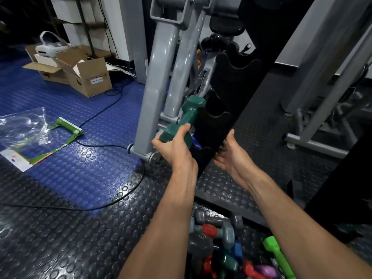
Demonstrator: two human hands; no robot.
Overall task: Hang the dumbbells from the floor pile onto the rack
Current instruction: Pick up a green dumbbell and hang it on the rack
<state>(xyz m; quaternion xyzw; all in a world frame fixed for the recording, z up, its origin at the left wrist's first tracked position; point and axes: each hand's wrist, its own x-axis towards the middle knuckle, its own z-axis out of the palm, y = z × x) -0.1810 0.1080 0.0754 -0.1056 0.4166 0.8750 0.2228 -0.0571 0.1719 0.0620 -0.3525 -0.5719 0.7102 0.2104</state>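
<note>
- Left-hand grip (173, 147): fingers and thumb curled round the near head of a dark green dumbbell (184, 121), holding it off the floor, tilted, far head up and away from the person.
- Dumbbell's far head sits just beside the left edge of the black rack (227, 101), level with one of its scooped cradles; whether it touches the rack, cannot tell.
- Right hand (231, 156): fingers loose and spread, palm turned inward, holding nothing. Fingertips are at the rack's right edge, low down; contact unclear.
- Rack: tall black upright, leaning, with a column of U-shaped cradles. A blue shape shows behind the held dumbbell's near head, too hidden to identify.
- Floor pile (219, 248): between the forearms at bottom of view, dumbbells jumbled together in grey, red, blue, dark green and purple; a bright green dumbbell (276, 252) lies at the pile's right edge.
- Grey machine frame (155, 87) stands just left of the rack.
- Studded rubber floor (80, 198), black near, blue farther left; a black cable (112, 202) loops across it.
- Far left: open cardboard boxes (84, 73), clear plastic packaging (24, 125).
</note>
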